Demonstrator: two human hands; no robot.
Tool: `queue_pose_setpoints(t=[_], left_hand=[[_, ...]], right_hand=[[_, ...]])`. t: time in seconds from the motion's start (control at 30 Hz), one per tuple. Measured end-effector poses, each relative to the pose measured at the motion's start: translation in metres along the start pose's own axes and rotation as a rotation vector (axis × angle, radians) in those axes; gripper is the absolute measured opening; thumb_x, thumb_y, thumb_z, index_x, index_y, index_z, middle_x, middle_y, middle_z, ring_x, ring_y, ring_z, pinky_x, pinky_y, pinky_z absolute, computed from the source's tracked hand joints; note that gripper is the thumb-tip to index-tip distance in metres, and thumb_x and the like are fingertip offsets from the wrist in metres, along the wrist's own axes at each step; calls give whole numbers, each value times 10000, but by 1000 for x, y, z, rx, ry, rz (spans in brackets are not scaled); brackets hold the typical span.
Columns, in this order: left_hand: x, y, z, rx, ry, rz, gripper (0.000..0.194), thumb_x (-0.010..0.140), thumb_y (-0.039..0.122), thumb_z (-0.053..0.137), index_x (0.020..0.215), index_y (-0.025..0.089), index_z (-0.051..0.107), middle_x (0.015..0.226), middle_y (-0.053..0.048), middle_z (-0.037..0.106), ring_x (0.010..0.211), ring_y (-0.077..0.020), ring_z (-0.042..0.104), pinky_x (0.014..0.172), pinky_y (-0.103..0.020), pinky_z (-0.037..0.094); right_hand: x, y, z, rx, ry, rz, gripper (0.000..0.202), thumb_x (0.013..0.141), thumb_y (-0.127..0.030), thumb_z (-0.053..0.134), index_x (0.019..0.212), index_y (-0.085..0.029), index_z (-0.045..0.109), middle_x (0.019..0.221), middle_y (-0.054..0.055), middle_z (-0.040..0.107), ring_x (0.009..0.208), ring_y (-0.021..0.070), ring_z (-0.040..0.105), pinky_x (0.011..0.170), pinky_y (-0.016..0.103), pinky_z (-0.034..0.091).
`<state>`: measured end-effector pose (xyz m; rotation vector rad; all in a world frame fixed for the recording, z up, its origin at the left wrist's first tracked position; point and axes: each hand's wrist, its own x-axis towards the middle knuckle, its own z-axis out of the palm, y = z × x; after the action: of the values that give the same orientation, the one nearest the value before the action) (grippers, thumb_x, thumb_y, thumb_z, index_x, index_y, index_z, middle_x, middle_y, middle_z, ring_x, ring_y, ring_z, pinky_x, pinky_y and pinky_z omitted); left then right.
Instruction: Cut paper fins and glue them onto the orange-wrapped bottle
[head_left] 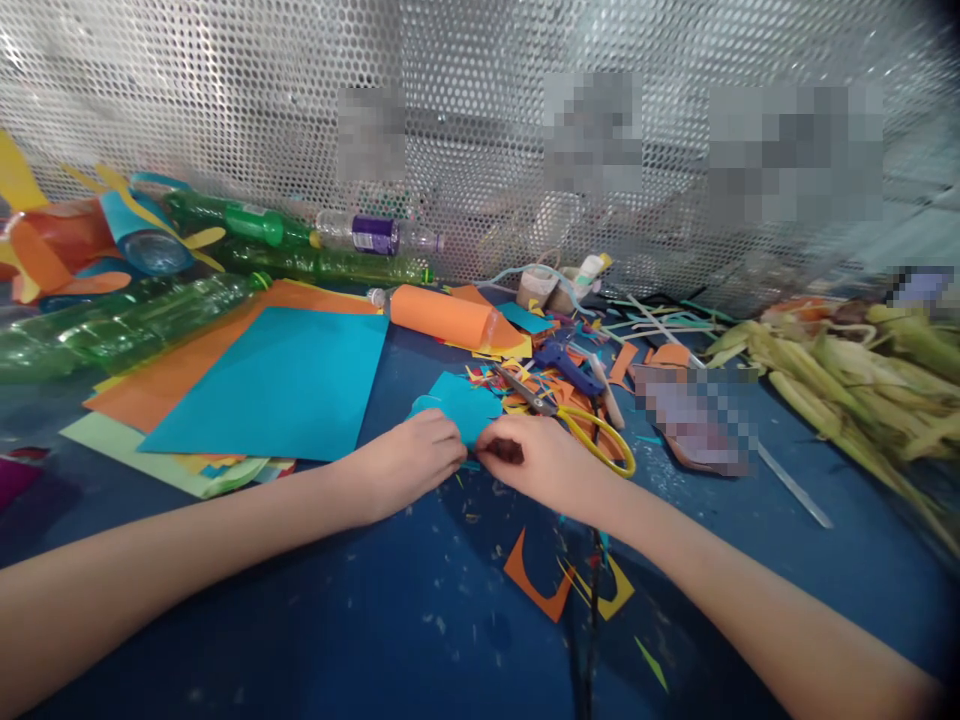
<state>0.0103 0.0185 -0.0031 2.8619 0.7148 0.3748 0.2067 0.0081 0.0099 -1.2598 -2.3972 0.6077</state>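
Near the middle of the blue table, a cut piece of blue paper (466, 405) is held between both hands. My left hand (420, 460) is closed on its left lower edge, the fingertips partly hidden from view. My right hand (536, 460) pinches the lower right edge with curled thumb and finger. Just behind my right hand lie scissors (592, 432) with yellow handles, their blades apart among paper scraps. Farther back are a blue glue gun (568, 368) and a clear bottle wrapped in orange paper (442, 315).
Coloured sheets (277, 385) are stacked at left, near green plastic bottles (135, 325) and a bottle-and-paper plane (82, 235). Corn husks (862, 390) lie at right, near a phone-like object (690, 420). Perforated metal (465, 130) stands behind. A dark cable (594, 620) runs toward the front.
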Motion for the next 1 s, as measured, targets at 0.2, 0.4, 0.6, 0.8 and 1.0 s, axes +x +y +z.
queue_pose_setpoints(t=[0.2,0.4,0.6,0.8,1.0], left_hand=[[-3,0,1,228,45,93,186,892,135,385,943,110,563,885,-80,559,897,-193,496,824,-338,434],[-6,4,-28,490,387,390,228,874,91,389,1041,70,544,948,-126,611,965,-233,535,858,-377,455],[-8,5,-35,606,475,491,240,854,134,449,1061,135,569,921,-86,649,913,-208,587,740,-318,509],[-10,3,-35,649,455,504,209,848,121,468,1017,113,590,926,-85,651,903,-200,588,770,-302,490],[-2,6,-28,207,537,136,219,846,173,508,1064,177,530,990,-81,601,987,-206,527,861,-375,452]], right_hand=[[0,11,-5,168,-23,158,98,776,-226,555,786,-174,637,667,7,626,590,118,564,575,245,432],[-3,-4,-11,910,-191,337,321,827,-422,497,772,-137,633,717,28,621,620,94,572,625,230,474],[-6,-16,-19,1211,-220,383,225,738,-366,643,743,-141,638,702,-1,621,585,51,554,591,170,448],[-4,-18,-23,1009,-161,328,202,684,-334,688,772,-154,656,664,-26,609,569,61,536,603,197,436],[-3,-21,-18,811,20,227,215,706,-381,650,744,-169,642,629,-26,588,579,106,544,610,253,453]])
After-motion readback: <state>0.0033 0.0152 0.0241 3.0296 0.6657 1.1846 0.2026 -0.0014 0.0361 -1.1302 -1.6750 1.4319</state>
